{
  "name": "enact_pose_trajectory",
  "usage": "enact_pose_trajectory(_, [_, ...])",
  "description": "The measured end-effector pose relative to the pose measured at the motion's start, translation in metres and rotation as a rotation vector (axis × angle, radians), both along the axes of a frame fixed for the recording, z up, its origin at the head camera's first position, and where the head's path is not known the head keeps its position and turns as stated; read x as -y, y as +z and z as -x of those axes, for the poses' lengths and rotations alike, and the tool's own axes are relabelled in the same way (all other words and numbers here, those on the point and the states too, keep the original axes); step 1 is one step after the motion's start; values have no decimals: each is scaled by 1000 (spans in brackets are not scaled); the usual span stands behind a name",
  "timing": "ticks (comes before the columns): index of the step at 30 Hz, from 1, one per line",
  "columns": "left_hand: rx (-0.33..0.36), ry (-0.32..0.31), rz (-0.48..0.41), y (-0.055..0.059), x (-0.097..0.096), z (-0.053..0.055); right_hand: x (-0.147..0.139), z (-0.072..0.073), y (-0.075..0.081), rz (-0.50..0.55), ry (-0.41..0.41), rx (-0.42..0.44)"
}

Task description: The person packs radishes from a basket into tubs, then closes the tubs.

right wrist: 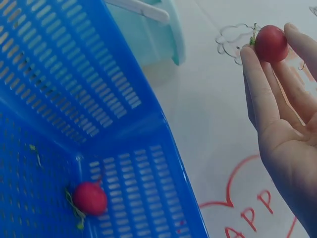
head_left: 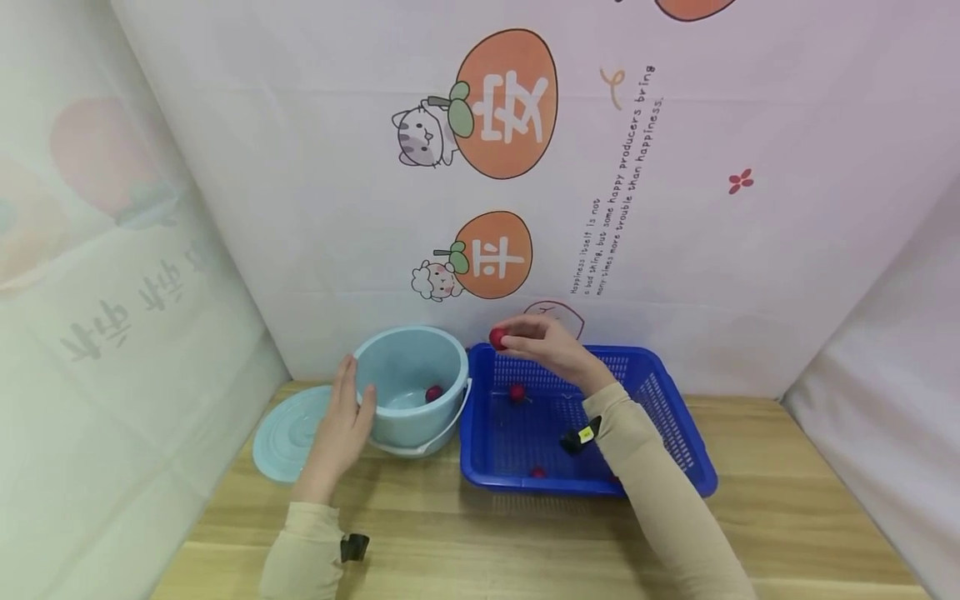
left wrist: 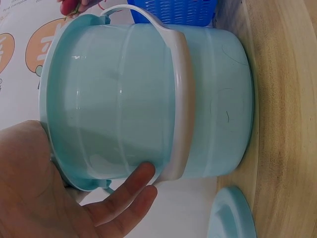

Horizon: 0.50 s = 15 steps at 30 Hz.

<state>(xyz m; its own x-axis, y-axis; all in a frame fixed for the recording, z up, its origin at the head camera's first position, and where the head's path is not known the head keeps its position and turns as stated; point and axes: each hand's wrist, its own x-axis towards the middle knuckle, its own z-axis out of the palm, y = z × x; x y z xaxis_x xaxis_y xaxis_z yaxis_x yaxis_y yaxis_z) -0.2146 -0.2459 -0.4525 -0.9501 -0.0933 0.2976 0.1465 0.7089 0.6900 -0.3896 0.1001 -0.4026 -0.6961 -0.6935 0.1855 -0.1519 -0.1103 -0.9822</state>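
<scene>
My right hand (head_left: pixel 551 346) pinches a small red radish (right wrist: pixel 272 43) between thumb and fingertips, raised over the back left corner of the blue basket (head_left: pixel 480 425). The radish has a short green stem stub. At the left side of the light blue bucket (left wrist: pixel 119 99), my left hand (head_left: pixel 345 425) rests against the rim with its fingers extended. Inside the bucket lies one radish (head_left: pixel 433 392). More radishes are in the basket: one (head_left: pixel 517 392) towards the back left, another (head_left: pixel 538 472) by the front wall, and a third partly hidden by my right sleeve.
A light blue lid (head_left: pixel 288 433) lies on the wooden table (head_left: pixel 450 542) left of the bucket. The bucket's white handle (left wrist: pixel 183 99) hangs down at its front. Behind everything stands a printed white cloth (head_left: pixel 337 208), with more cloth at both sides.
</scene>
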Motion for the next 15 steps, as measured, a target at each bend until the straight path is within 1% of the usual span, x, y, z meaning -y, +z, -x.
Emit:
enact_pose_trajectory(5, [-3,-4,-7,0,-1,-1,22,-8,1,-12,24,-3])
enact_pose_trajectory(15, [25,6,-8,2,-1,-3,74,-23,4,47,75,5])
